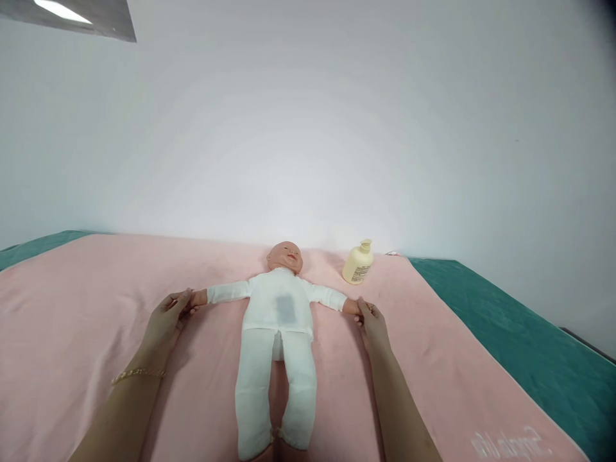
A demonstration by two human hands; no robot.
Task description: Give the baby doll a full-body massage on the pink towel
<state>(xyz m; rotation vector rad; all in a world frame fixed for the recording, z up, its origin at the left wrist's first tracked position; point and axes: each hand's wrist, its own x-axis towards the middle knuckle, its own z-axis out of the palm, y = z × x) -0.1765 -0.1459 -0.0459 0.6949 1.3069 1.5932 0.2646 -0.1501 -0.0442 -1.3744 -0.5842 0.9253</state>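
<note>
A baby doll (278, 308) in a white cloth suit lies on its back on a pink sheet (202, 398), head toward the wall. Both its arms are stretched out sideways. My left hand (169, 316) is closed around the doll's hand at the left, thumb on top. At the right, my right hand (373, 324) pinches the doll's other hand between thumb and fingers. A grey rectangular patch shows on the doll's chest. The doll's feet are cut off by the lower frame edge.
A pale yellow pump bottle (358, 263) stands on the sheet to the right of the doll's head. Green covering (520, 327) shows beyond the sheet at both sides. A white wall (308, 128) rises directly behind the bed.
</note>
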